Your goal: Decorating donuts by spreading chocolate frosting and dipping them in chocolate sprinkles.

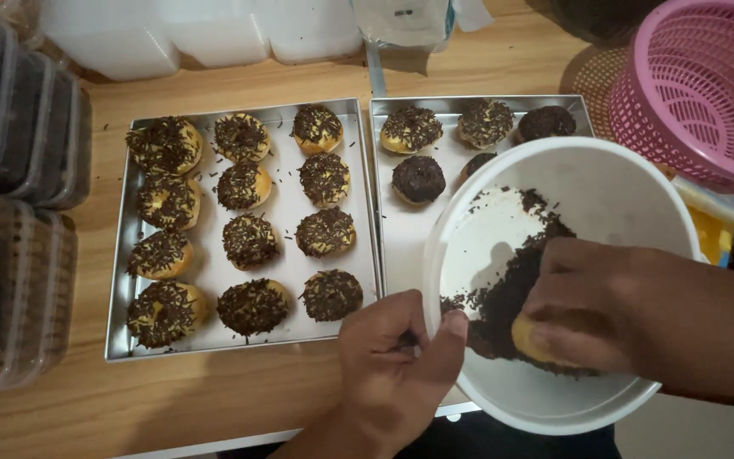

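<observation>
Stacked clear containers (pixel 10 212) at far left on the wooden tabletop (pixel 214 85). Next, a metal tray (pixel 121 340) full of sprinkle-topped doughnuts, a second tray (pixel 401 238) beside it. Left hand (pixel 401 361) clamped on the white bowl's (pixel 605 187) rim. Right hand (pixel 596 310) closed around a doughnut (pixel 533 340), pressed into chocolate sprinkles (pixel 507 293) inside. Pink basket (pixel 707 85) at far right.

- Light wooden table (pixel 239 399), warm grain, evenly lit from above.
- Along the table's far edge, white plastic containers (pixel 197 34).
- On the table's left end, stacked clear lidded boxes (pixel 10 212).
</observation>
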